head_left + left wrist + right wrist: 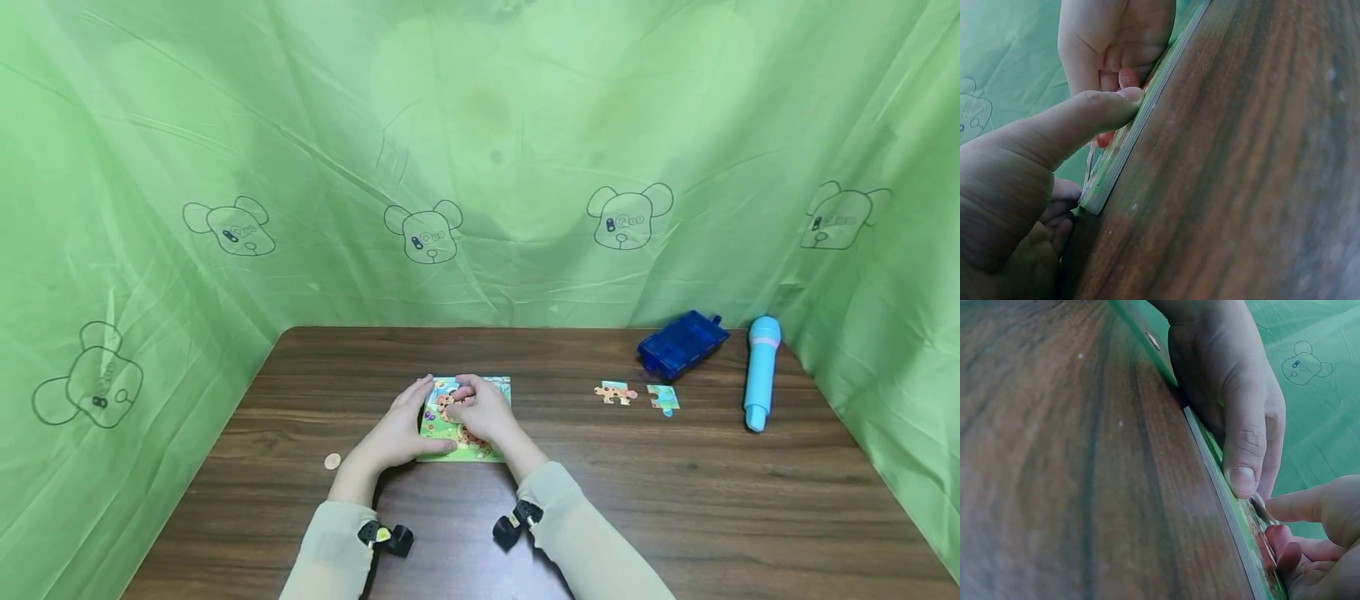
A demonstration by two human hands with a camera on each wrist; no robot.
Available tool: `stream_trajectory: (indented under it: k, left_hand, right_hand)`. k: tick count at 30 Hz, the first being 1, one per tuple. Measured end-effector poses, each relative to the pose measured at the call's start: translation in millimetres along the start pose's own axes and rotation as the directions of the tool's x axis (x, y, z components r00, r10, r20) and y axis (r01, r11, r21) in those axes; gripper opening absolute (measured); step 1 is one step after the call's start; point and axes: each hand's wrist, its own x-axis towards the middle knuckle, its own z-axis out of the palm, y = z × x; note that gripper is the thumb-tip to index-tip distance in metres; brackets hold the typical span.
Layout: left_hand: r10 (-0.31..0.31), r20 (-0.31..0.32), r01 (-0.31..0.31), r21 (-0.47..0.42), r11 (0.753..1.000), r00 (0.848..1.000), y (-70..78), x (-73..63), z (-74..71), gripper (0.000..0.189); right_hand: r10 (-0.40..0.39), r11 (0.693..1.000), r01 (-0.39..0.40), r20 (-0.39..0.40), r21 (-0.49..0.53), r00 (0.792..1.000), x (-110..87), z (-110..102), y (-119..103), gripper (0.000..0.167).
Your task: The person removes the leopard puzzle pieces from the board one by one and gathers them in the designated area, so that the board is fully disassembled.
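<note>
A colourful jigsaw puzzle board [472, 454], with a spotted animal on green ground, lies flat mid-table. Across its left side my left hand [396, 429] holds it, the thumb [1094, 111] on the face near the front and the fingers along the left edge. My right hand [489, 412] reaches over the board from the right. Between its thumb and fingers it pinches a thin puzzle piece [1262, 510], tilted up from the board's surface; most of the piece is hidden by fingers. Two loose puzzle pieces, a spotted one [616, 392] and a blue-green one [663, 398], lie right of the board.
A translucent blue case [683, 343] stands at the back right, and a light-blue toy microphone [761, 375] lies beside it. Left of my left wrist is a small round disc [332, 461]. Green cloth [495, 275] hangs round the table's back and sides.
</note>
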Motion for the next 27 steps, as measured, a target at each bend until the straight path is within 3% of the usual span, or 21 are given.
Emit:
stream_trajectory:
  k: [11, 27]
  left_hand:
    - [-0.004, -0.001, 0.004, -0.006, 1.000, 1.000, 1.2, -0.7, -0.1, 0.124]
    - [0.010, -0.004, -0.010, 0.002, 1.000, 1.000, -1.7, 0.2, 0.5, 0.123]
  right_hand:
    - [-0.014, 0.999, 0.012, -0.030, -0.051, 0.999, 2.5, 1.7, 2.9, 0.054]
    - [-0.015, 1.000, 0.015, -0.058, 0.008, 0.998, 2.6, 1.6, 3.6, 0.049]
